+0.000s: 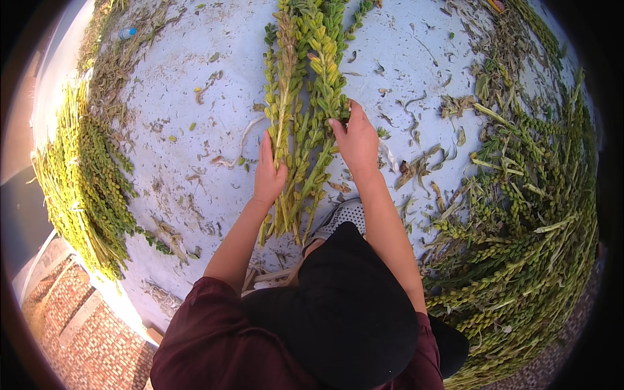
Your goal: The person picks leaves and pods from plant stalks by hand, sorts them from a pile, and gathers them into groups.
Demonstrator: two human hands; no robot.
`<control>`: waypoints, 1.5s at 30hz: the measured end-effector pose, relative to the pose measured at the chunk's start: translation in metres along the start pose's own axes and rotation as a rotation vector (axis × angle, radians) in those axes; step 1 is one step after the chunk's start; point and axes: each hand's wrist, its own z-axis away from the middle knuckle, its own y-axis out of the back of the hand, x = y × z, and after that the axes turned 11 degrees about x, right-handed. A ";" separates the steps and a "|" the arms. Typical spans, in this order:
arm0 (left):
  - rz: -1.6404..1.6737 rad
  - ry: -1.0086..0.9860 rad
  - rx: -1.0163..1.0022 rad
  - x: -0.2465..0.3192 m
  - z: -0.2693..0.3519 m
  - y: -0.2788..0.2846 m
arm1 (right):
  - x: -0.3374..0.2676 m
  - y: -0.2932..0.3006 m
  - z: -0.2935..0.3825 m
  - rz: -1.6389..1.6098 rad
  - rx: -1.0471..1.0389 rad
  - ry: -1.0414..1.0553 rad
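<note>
A bundle of cut plant stalks with green and yellow seed pods [304, 122], which look like sesame, lies lengthwise on a pale sheet [204, 122] in front of me. Its cut ends point towards my body and its tops run out past the upper edge of the picture. My left hand [269, 170] rests along the left side of the bundle, fingers extended and thumb over the stalks. On the right side, my right hand [357, 139] has its thumb and fingers at a green pod stalk; whether they close on it I cannot tell. A pale strip [241, 144] passes beside the bundle.
A large heap of pod stalks [526, 263] covers the right side. Another stack [83, 190] lies in sunlight at the left. Dry leaves [424, 165] are scattered about. A plastic bottle [124, 33] lies at the upper left. A perforated grey shoe [348, 214] is close behind the bundle.
</note>
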 end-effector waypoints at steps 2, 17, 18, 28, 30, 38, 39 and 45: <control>-0.055 -0.083 0.017 -0.005 0.001 0.002 | -0.008 -0.001 -0.004 -0.066 -0.045 -0.039; -0.272 -0.268 0.118 -0.013 0.013 -0.017 | 0.053 0.007 0.014 0.085 0.203 -0.112; -0.275 -0.250 0.105 -0.014 0.013 -0.017 | 0.064 0.007 0.020 0.175 0.150 -0.093; -0.257 -0.327 0.103 -0.028 0.006 -0.014 | 0.112 0.035 0.006 0.436 0.077 -0.117; -0.315 -0.330 0.109 -0.031 0.003 -0.013 | 0.118 0.042 0.014 0.292 0.086 -0.018; -0.260 -0.317 0.157 -0.024 0.018 -0.011 | 0.130 0.163 0.080 0.200 -0.436 -0.169; -0.263 -0.352 0.161 -0.023 0.012 -0.009 | 0.136 0.188 0.092 0.263 -0.413 -0.199; -0.498 -0.359 0.233 -0.017 0.005 -0.004 | 0.146 0.346 0.172 0.556 -0.243 -0.328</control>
